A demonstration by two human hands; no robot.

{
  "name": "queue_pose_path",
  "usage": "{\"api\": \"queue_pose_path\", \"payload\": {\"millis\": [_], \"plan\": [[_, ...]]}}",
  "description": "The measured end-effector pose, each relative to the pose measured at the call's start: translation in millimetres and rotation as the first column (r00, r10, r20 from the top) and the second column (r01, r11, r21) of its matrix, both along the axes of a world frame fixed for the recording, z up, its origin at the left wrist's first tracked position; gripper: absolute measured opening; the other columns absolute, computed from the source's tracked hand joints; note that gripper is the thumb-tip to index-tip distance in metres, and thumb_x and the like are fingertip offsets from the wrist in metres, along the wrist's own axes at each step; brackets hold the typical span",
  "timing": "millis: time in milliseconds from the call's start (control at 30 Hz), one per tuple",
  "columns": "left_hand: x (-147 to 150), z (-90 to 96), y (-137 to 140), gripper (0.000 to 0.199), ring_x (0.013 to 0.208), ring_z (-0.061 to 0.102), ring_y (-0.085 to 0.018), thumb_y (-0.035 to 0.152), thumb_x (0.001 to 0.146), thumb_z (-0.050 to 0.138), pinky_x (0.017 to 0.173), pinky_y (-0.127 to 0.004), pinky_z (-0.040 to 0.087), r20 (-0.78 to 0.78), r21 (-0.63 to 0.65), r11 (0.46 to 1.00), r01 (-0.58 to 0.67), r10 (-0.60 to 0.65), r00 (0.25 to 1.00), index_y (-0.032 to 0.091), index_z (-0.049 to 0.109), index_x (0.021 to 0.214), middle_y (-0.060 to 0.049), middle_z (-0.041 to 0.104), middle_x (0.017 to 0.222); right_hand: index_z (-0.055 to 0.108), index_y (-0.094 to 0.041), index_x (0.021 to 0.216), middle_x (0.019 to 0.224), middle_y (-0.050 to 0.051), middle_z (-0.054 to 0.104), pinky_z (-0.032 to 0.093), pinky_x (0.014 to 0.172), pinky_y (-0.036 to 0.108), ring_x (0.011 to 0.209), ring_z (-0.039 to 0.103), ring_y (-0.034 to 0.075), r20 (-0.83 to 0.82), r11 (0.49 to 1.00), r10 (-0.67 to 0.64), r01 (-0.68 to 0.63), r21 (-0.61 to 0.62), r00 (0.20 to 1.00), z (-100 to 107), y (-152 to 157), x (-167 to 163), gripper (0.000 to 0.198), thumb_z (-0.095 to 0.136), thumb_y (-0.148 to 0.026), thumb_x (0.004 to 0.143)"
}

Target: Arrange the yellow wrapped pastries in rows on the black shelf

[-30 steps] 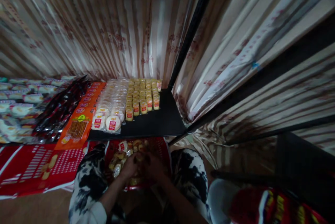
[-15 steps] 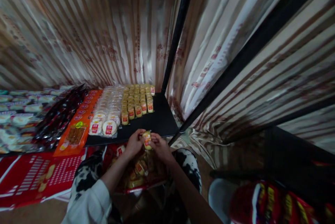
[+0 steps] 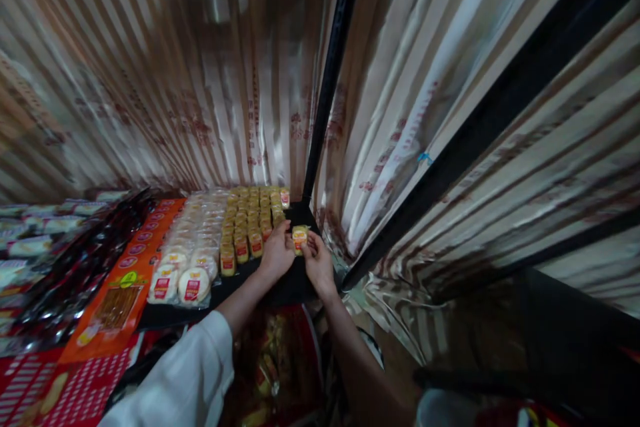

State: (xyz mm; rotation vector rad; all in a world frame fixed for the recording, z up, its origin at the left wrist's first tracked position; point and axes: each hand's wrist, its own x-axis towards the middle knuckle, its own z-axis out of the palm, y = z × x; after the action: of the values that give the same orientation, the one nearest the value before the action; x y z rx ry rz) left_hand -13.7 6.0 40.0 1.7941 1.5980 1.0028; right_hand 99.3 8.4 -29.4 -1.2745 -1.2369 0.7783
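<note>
A small yellow wrapped snack cake (image 3: 300, 238) with a red and white label is pinched upright between the thumb and fingers of my right hand (image 3: 319, 266), above the black tabletop. My left hand (image 3: 277, 252) is just left of it, fingers apart, its forefinger reaching along the front of the rightmost row. Whether its thumb touches the cake's wrapper I cannot tell. Rows of matching yellow cakes (image 3: 241, 247) stand beside my left hand, which partly hides them. Below my forearms, a red-edged bag (image 3: 311, 340) holds more yellow packets.
Left of the cakes lie round white wrapped pastries (image 3: 194, 286), an orange snack packet (image 3: 113, 300), dark shiny packets (image 3: 83, 267) and white packets (image 3: 30, 247). Black posts (image 3: 333, 80) rise before the striped curtain (image 3: 225, 80). A red perforated basket or sheet (image 3: 85, 380) hangs at lower left.
Both hands have moved forward from above the bag to the tabletop, carrying the snack cake toward the right end of the rows. My left hand has shifted to the cake's left side. The view has tilted.
</note>
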Motion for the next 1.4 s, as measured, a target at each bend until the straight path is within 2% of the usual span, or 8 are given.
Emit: {"api": "queue_pose_path", "payload": {"millis": [167,267,367,500,733,967,1200,1400], "plan": [[4.8,7.9,28.8,0.041,0.129,0.036,-0.022,0.009,0.077,0.042,0.108,-0.038,0.032,-0.398,0.209,0.969,0.134,-0.041,0.917,0.013,0.055,0.115,-0.01,0.049,0.132,0.052,-0.017,0.114,0.111,0.011,0.063,0.047,0.089,0.037,0.098,0.061,0.02,0.07,0.99,-0.141,0.141,0.013,0.988,-6.4,65.0,5.9,0.037,0.047,-0.028,0.079],[5.6,4.6,44.1,0.042,0.136,0.021,-0.025,0.014,0.078,0.043,0.111,-0.045,0.021,-0.582,0.2,0.944,0.261,-0.1,0.807,0.013,0.055,0.118,-0.009,0.047,0.136,0.055,-0.017,0.111,0.109,0.009,0.064,0.044,0.092,0.038,0.101,0.059,0.021,0.168,0.984,-0.179,0.178,0.024,0.969,-11.6,97.3,5.3,0.035,0.047,-0.027,0.078],[6.5,-1.3,60.2,0.046,0.138,0.013,-0.028,0.02,0.081,0.042,0.112,-0.048,0.015,-0.671,0.131,0.943,0.306,-0.143,0.728,0.011,0.05,0.125,-0.01,0.041,0.141,0.057,-0.016,0.109,0.107,0.009,0.065,0.044,0.091,0.037,0.097,0.06,0.02,0.165,0.986,-0.167,0.163,0.041,0.972,-19.5,121.9,-0.1,0.034,0.046,-0.027,0.078],[6.6,-3.9,77.8,0.048,0.138,0.011,-0.029,0.023,0.086,0.034,0.112,-0.049,0.013,-0.705,0.074,0.958,0.276,-0.146,0.694,0.007,0.045,0.129,-0.013,0.036,0.143,0.058,-0.016,0.106,0.102,0.009,0.067,0.046,0.087,0.035,0.091,0.062,0.02,0.124,0.993,-0.119,0.116,0.035,0.985,-30.2,144.5,-9.4,0.034,0.048,-0.027,0.076],[0.2,-10.9,96.8,0.048,0.138,0.014,-0.028,0.024,0.087,0.032,0.111,-0.048,0.015,-0.705,0.044,0.971,0.233,-0.135,0.696,0.008,0.044,0.13,-0.011,0.039,0.141,0.057,-0.015,0.109,0.105,0.01,0.065,0.045,0.088,0.034,0.094,0.061,0.02,0.214,0.995,-0.094,0.1,-0.014,0.972,-32.2,165.8,-17.3,0.036,0.047,-0.023,0.076],[-4.2,-17.7,106.9,0.047,0.137,0.016,-0.029,0.027,0.088,0.032,0.111,-0.049,0.012,-0.704,0.028,0.969,0.245,-0.155,0.693,0.008,0.045,0.129,-0.011,0.042,0.139,0.056,-0.019,0.108,0.1,0.005,0.066,0.046,0.083,0.029,0.089,0.062,0.016,0.262,0.998,-0.049,0.059,-0.03,0.964,-32.9,173.3,-22.1,0.033,0.047,-0.022,0.077],[-1.4,-17.5,113.5,0.043,0.135,0.022,-0.03,0.021,0.086,0.035,0.11,-0.051,0.015,-0.696,0.023,0.968,0.249,-0.163,0.699,0.007,0.051,0.123,-0.015,0.048,0.133,0.055,-0.016,0.094,0.087,0.006,0.065,0.046,0.072,0.029,0.076,0.06,0.018,0.354,0.997,-0.073,0.082,-0.01,0.933,-38.8,173.3,-21.6,0.025,0.049,-0.031,0.075],[0.6,-14.6,109.5,0.04,0.133,0.026,-0.028,0.02,0.083,0.038,0.11,-0.049,0.017,-0.689,0.09,0.967,0.237,-0.111,0.716,0.007,0.055,0.117,-0.016,0.048,0.132,0.056,-0.018,0.091,0.088,0.006,0.065,0.044,0.079,0.031,0.083,0.058,0.018,0.398,0.993,-0.113,0.093,0.07,0.91,-44.5,172.8,-20.6,0.021,0.047,-0.026,0.074]]}}
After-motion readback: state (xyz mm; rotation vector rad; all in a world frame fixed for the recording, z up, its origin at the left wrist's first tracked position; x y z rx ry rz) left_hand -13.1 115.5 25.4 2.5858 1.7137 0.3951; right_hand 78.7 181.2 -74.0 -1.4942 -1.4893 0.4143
